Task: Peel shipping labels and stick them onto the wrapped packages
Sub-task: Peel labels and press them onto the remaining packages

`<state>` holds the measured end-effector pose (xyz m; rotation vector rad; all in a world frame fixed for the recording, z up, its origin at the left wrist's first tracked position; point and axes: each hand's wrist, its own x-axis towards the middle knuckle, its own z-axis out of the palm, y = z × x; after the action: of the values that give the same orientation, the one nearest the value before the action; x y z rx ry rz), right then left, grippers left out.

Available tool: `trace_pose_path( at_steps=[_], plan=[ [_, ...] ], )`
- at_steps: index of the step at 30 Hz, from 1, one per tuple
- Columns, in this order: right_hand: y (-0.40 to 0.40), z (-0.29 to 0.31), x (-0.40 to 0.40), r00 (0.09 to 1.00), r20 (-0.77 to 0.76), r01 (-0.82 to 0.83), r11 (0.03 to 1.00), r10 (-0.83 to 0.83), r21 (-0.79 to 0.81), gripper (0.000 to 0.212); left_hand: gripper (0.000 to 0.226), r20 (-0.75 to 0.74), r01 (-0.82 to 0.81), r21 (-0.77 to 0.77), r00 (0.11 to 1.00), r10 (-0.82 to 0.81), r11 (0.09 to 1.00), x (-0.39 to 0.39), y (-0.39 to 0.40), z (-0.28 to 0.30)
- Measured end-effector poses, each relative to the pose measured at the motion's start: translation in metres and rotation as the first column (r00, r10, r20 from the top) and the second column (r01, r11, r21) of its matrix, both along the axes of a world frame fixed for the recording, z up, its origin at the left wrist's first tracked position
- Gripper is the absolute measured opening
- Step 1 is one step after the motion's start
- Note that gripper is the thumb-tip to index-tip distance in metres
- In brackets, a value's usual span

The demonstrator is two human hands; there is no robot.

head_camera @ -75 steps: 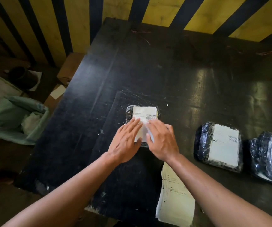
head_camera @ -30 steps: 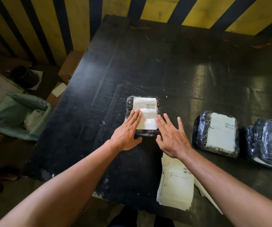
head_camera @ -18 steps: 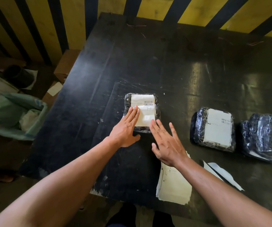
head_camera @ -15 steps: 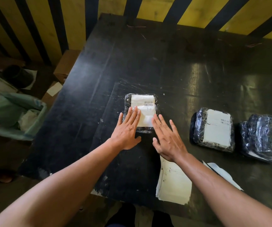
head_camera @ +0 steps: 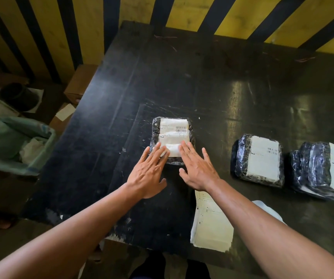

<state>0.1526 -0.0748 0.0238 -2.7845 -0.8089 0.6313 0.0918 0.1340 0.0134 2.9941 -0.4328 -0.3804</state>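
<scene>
A: While both hands lie flat on the near end of the parcel, which step would you say is in hand?

B: The pressing-down, I judge. On the broad, scuffed black surface (head_camera: 212, 81) the small rectangular package wrapped in glossy black film (head_camera: 154, 127) sits near the middle, and the white paper shipping label with a barcode (head_camera: 173, 131) already lies along its top.

A: And the grip of each hand?

B: Neither holds anything. The left hand (head_camera: 148, 174) has straight fingers spread on the label's near left corner; the right hand (head_camera: 197, 168) is likewise flat, its fingertips at the near right corner. Open palms, smoothing rather than pinching.

A: What does the next move call for?

B: Probably shifting this parcel aside, then peeling a fresh label. The stack of white label sheets (head_camera: 212, 224) lies at the near edge under the right forearm, so a fingernail pinch at a sheet corner would be wanted.

A: Anything finished?

B: Two bulkier black film-wrapped packages lie to the right, one labelled package (head_camera: 240, 156) just beside a second labelled package (head_camera: 311, 168) at the frame's edge, both crinkled and shiny with matt white labels.

A: Textures?

B: The film looks slick and wrinkled, the paper flat and dull. Off the surface to the left stands a pale green lined bin (head_camera: 7, 141) holding crumpled paper.
</scene>
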Motion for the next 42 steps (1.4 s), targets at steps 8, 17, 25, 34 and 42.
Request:
trace_pose_path(
  at_steps=[8,17,25,34,42],
  plan=[
    [-0.002,0.000,0.002,1.000,-0.012,0.007,1.000,-0.007,-0.005,0.080,0.091,-0.040,-0.050,-0.090,0.998,0.046,0.995,0.026,-0.011,0.016],
    [0.002,0.004,0.002,0.998,-0.040,0.050,0.999,-0.049,0.015,0.084,0.080,-0.017,-0.108,-0.088,0.994,0.107,0.990,0.047,-0.016,0.025],
    [0.002,0.002,0.002,0.998,-0.035,0.049,0.999,-0.049,0.022,0.084,0.079,-0.033,-0.148,-0.068,0.989,0.146,0.987,0.068,-0.003,0.015],
    [0.001,-0.002,0.005,0.998,-0.042,0.037,0.999,-0.037,0.007,0.089,0.071,-0.005,-0.045,-0.051,0.999,0.044,0.998,0.085,-0.029,0.018],
    [0.003,-0.005,0.006,0.996,-0.056,0.070,0.997,-0.068,0.034,0.093,0.075,0.112,-0.090,-0.014,0.990,0.091,0.996,0.103,-0.018,0.018]
  ],
)
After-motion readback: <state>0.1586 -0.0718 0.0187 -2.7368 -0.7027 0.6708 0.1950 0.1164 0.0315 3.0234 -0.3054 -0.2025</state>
